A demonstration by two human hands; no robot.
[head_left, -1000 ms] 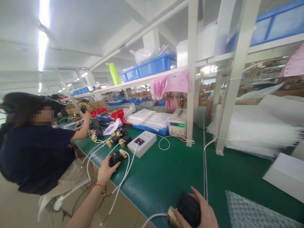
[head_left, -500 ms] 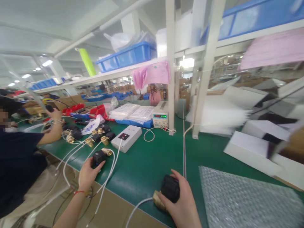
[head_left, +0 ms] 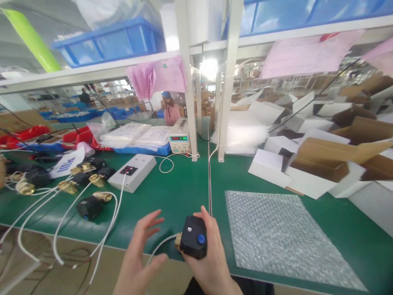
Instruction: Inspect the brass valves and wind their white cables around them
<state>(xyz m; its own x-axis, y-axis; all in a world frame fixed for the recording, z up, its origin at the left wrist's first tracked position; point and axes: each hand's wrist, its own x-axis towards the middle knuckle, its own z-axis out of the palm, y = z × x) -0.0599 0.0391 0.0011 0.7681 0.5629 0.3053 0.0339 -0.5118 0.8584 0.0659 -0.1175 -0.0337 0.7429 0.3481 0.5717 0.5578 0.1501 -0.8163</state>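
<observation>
Near the bench's front edge, my right hand (head_left: 211, 254) grips a motorized ball valve (head_left: 193, 237) by its black housing. A blue knob and a small silver screw show on its face, and a brass body with a white cable sticks out on its left. To the left of it my left hand (head_left: 144, 250) hovers with fingers apart, holding nothing. Another black motorized valve (head_left: 90, 207) with a brass end lies on the green bench further left. Behind that stands a grey switch box (head_left: 132, 172) with a white cable plugged into its top.
Several brass-and-black valves (head_left: 80, 178) with white cables lie at the left. A bubble wrap sheet (head_left: 282, 233) covers the bench at right, below open white boxes (head_left: 307, 172). A power supply (head_left: 179, 137) stands by the shelf post (head_left: 188, 82).
My left hand has let go of the valve at left and come over beside my right hand. The held valve has turned, showing its blue knob. The view has swung right.
</observation>
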